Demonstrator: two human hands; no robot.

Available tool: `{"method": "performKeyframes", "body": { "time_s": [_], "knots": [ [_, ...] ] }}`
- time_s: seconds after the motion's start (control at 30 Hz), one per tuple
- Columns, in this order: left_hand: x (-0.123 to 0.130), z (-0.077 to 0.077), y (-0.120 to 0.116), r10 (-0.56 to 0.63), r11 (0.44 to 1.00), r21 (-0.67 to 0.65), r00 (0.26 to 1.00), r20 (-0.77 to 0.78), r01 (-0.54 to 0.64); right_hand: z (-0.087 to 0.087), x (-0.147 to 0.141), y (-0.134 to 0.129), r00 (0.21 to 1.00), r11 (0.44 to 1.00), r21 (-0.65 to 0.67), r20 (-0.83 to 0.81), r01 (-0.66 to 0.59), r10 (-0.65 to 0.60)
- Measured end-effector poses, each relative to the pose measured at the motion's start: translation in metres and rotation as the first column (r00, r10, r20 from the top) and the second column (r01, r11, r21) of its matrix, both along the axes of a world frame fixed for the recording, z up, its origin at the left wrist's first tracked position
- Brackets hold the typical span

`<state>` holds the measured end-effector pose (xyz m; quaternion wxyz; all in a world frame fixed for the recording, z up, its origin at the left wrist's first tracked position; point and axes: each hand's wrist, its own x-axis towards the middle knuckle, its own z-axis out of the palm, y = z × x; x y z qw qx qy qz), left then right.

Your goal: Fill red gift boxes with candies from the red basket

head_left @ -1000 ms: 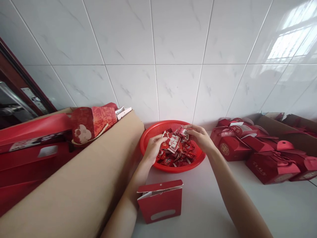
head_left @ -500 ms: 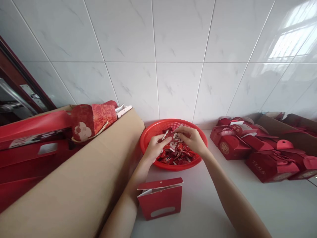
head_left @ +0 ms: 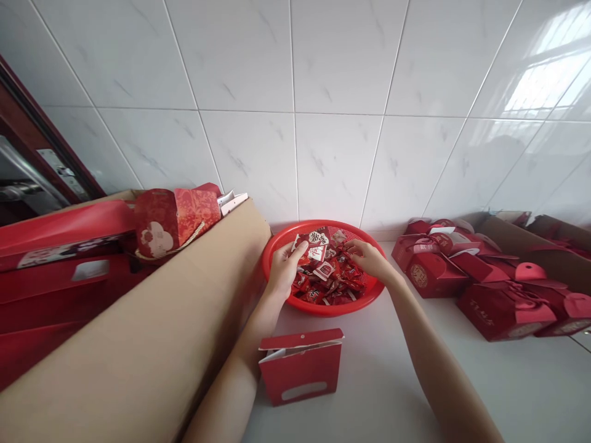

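Observation:
A red plastic basket (head_left: 369,301) holds many small wrapped candies (head_left: 330,284) in red and white wrappers. Over its left half, my left hand (head_left: 284,266) is closed on several wrapped candies (head_left: 317,239), pinched between thumb and fingers. At the basket's right side is my right hand (head_left: 372,259), its bent fingers a little apart and touching the pile's edge; I see nothing held in it. Between my forearms a red paper box (head_left: 302,372) stands on the white tabletop, its top flap slightly raised.
To the left, a large cardboard carton (head_left: 184,307) holds red paper boxes and bags. Several red gift boxes with ribbons (head_left: 508,307) stand on the right, beside another carton (head_left: 503,234). A white tiled wall (head_left: 339,166) rises behind the basket.
My right hand has moved away from the left hand toward the basket's right side. The left hand keeps its candies, now more in view. My view has shifted slightly.

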<state>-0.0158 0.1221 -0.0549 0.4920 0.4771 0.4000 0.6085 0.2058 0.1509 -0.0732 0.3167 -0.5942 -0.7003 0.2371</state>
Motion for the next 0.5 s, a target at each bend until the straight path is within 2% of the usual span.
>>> {"method": "performKeyframes", "body": {
  "time_s": [0.1,0.2,0.27,0.4,0.5],
  "knots": [
    [0.000,-0.001,0.001,0.019,0.999,-0.037,0.999,0.031,-0.018,0.004,-0.003,0.009,0.984,0.997,-0.053,0.164,-0.060,0.068],
    [-0.001,-0.002,0.002,0.029,0.997,-0.070,0.999,0.044,-0.026,0.010,-0.007,0.023,0.911,0.976,-0.175,0.368,-0.131,0.188],
    [-0.001,-0.002,0.002,0.034,0.996,-0.085,0.998,0.044,-0.030,0.013,-0.010,0.032,0.861,0.958,-0.244,0.442,-0.153,0.250],
    [0.000,-0.001,0.001,0.041,0.996,-0.077,0.997,0.063,-0.037,0.012,-0.013,0.043,0.834,0.930,-0.314,0.448,-0.191,0.323],
    [0.001,0.000,0.001,0.065,0.996,-0.064,0.994,0.093,-0.059,0.009,-0.010,0.046,0.866,0.913,-0.317,0.346,-0.255,0.362]
  ]
}}
